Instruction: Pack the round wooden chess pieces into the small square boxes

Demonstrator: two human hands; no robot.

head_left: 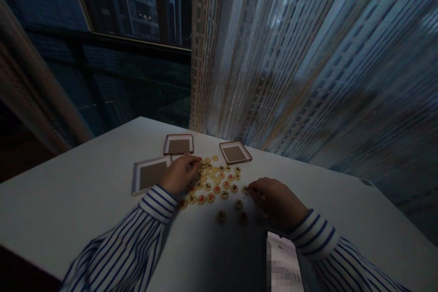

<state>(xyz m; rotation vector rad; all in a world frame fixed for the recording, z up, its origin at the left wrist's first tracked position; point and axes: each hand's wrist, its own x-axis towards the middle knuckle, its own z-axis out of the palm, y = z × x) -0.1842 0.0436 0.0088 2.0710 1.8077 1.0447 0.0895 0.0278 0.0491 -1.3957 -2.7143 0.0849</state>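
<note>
Many round pale xiangqi pieces (216, 189) with red or black characters lie spread on the white table, some with their blank backs up. My left hand (179, 174) is curled at the left side of the cluster, fingertips together among the pieces. What it may hold is hidden. To the right of the cluster, my right hand (275, 198) pinches the edge of a xiangqi piece (245, 189) at the tabletop. Below it, a few separate pieces, one a black-marked xiangqi piece (221, 216), lie in shadow.
Behind the pieces sit two shallow trays, a left tray (178, 136) and a right tray (251, 160). A larger shallow tray (134, 178) is partly behind my left hand. A phone (284, 260) lies by my right forearm. A curtain (260, 54) hangs beyond the white table (85, 182).
</note>
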